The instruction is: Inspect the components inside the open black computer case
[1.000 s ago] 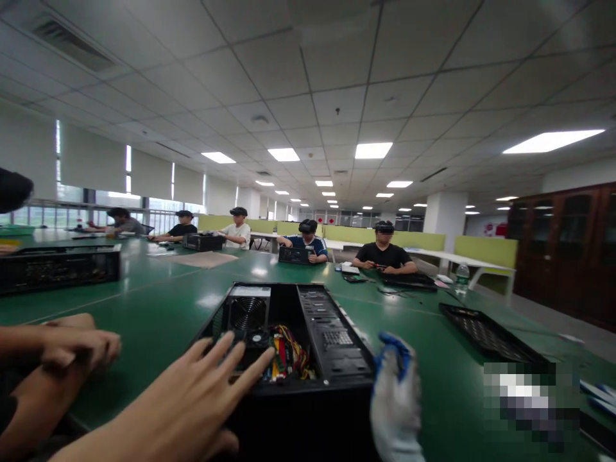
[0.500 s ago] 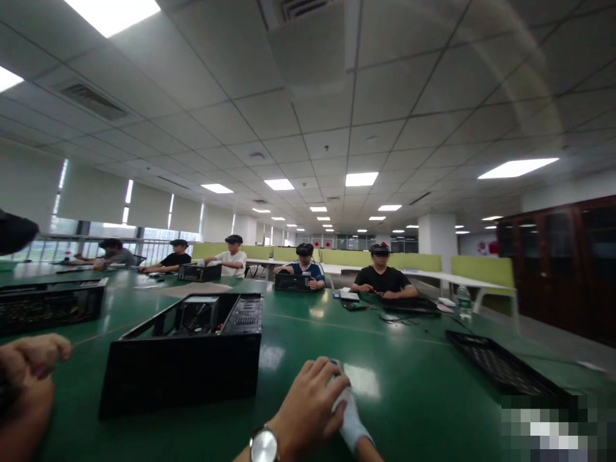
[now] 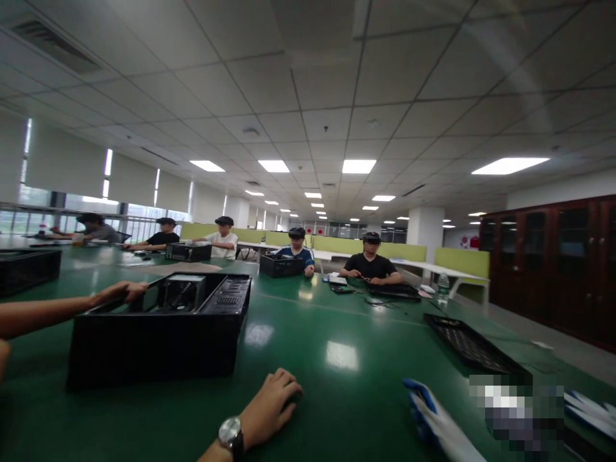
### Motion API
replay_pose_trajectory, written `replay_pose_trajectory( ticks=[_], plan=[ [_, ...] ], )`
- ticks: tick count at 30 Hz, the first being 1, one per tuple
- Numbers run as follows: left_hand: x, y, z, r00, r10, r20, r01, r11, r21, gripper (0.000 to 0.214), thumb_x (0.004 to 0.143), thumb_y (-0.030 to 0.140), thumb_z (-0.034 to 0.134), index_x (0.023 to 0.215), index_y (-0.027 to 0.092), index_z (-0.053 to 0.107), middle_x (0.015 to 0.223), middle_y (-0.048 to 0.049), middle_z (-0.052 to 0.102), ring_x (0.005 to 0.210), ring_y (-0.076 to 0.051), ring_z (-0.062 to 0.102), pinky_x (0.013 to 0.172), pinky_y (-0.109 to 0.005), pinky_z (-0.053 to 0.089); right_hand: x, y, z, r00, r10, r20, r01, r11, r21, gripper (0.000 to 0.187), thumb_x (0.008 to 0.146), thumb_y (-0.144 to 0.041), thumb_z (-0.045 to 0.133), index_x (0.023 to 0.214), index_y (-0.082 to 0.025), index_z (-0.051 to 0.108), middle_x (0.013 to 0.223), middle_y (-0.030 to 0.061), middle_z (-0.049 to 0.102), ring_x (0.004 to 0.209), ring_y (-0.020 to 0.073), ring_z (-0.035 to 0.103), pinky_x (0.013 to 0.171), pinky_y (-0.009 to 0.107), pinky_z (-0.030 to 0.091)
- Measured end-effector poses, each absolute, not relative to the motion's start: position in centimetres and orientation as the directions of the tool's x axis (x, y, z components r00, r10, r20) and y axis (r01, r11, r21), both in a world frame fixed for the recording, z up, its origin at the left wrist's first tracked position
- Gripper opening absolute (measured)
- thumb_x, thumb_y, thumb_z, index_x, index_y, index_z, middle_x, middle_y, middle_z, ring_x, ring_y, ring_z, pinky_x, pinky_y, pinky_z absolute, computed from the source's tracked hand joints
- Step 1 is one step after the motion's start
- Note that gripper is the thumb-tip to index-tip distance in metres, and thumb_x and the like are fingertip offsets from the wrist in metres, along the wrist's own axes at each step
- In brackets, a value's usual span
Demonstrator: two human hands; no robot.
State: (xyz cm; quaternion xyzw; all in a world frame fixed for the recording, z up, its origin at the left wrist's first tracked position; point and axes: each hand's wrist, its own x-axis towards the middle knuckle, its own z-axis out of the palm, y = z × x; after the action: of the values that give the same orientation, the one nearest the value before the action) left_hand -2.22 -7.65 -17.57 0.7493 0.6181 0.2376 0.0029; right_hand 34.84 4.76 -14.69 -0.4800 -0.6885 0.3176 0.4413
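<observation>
My left hand (image 3: 272, 404), bare and wearing a wristwatch (image 3: 231, 435), rests on the green table (image 3: 337, 321) with its fingers curled under; nothing shows in them. My right hand (image 3: 436, 420) wears a white glove with blue fingertips. It lies stretched out low at the bottom right, holding nothing, and its outline is blurred. An open black computer case (image 3: 158, 340) stands to the left, beyond my left hand and apart from it. Another person's bare arm reaches in from the left, with the hand (image 3: 120, 292) on the case's far left rim.
A black side panel (image 3: 464, 346) lies flat at the right. White-and-blue gloves (image 3: 591, 410) lie by the right edge. Another black case (image 3: 29, 269) stands far left. Several people sit along the table's far side with cases. A water bottle (image 3: 443, 289) stands there.
My left hand has let go of the glove's fingers and settled on the table. The gloved right hand has moved right. The case now sits further left, with another person's hand on its rim.
</observation>
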Motion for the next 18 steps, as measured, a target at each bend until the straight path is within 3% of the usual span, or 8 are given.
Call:
replay_pose_trajectory(
  ticks=[3,5,8,11,14,18],
  plan=[
    [-1.8,-8.0,-17.4,0.132,0.932,0.338,0.925,-0.238,0.297,0.031,0.089,0.019,0.057,0.118,0.031,0.057,0.126,-0.0012,0.060,0.122,-0.022,0.051,0.107,-0.040,0.041,34.4,4.4,-14.2,-0.214,0.958,0.188,0.265,0.243,-0.933,0.077,0.070,-0.090,0.040,0.111,-0.031,0.069,0.074,0.0051,0.066,0.063,0.0273,0.068,0.063,0.041,0.056],
    [-1.6,-8.0,-17.2,0.139,0.929,0.342,0.923,-0.247,0.295,0.031,0.089,0.017,0.056,0.117,0.030,0.058,0.124,-0.0012,0.061,0.119,-0.022,0.053,0.106,-0.040,0.043,34.6,4.9,-14.5,-0.236,0.959,0.156,0.260,0.217,-0.941,0.077,0.067,-0.092,0.043,0.106,-0.031,0.069,0.067,0.0027,0.062,0.058,0.0245,0.064,0.057,0.038,0.053],
    [-1.1,-8.3,-17.0,0.158,0.922,0.353,0.913,-0.273,0.304,0.028,0.091,0.015,0.054,0.116,0.028,0.059,0.121,-0.0019,0.063,0.117,-0.021,0.054,0.107,-0.040,0.043,35.1,6.4,-15.7,-0.212,0.969,0.126,0.198,0.169,-0.965,0.082,0.062,-0.093,0.050,0.110,-0.029,0.067,0.075,0.0028,0.064,0.068,0.0223,0.066,0.060,0.032,0.051],
    [-0.3,-8.6,-16.4,0.143,0.888,0.436,0.896,-0.304,0.324,0.027,0.095,0.016,0.051,0.118,0.026,0.059,0.119,-0.0039,0.064,0.112,-0.020,0.058,0.102,-0.035,0.048,35.7,8.0,-17.3,-0.209,0.978,0.001,0.098,0.022,-0.995,0.096,0.058,-0.091,0.061,0.129,-0.027,0.058,0.098,0.0049,0.068,0.079,0.0184,0.066,0.066,0.026,0.049],
    [0.5,-7.9,-14.6,0.133,0.828,0.545,0.943,-0.275,0.188,0.024,0.098,0.020,0.053,0.121,0.024,0.059,0.117,-0.0050,0.065,0.109,-0.020,0.061,0.097,-0.033,0.053,36.3,9.2,-18.4,-0.311,0.947,-0.081,-0.009,-0.088,-0.996,0.097,0.060,-0.080,0.073,0.138,-0.027,0.050,0.098,0.0031,0.067,0.081,0.0155,0.064,0.065,0.022,0.048],
    [0.8,-2.7,-10.1,0.126,0.801,0.586,0.982,-0.185,0.043,0.031,0.099,0.028,0.056,0.129,0.018,0.056,0.126,-0.0098,0.060,0.123,-0.024,0.052,0.109,-0.038,0.045,36.5,9.8,-18.2,-0.417,0.909,-0.025,-0.021,-0.036,-0.999,0.087,0.068,-0.070,0.075,0.138,-0.027,0.047,0.075,-0.0023,0.063,0.060,0.0118,0.058,0.052,0.020,0.041]
  ],
)
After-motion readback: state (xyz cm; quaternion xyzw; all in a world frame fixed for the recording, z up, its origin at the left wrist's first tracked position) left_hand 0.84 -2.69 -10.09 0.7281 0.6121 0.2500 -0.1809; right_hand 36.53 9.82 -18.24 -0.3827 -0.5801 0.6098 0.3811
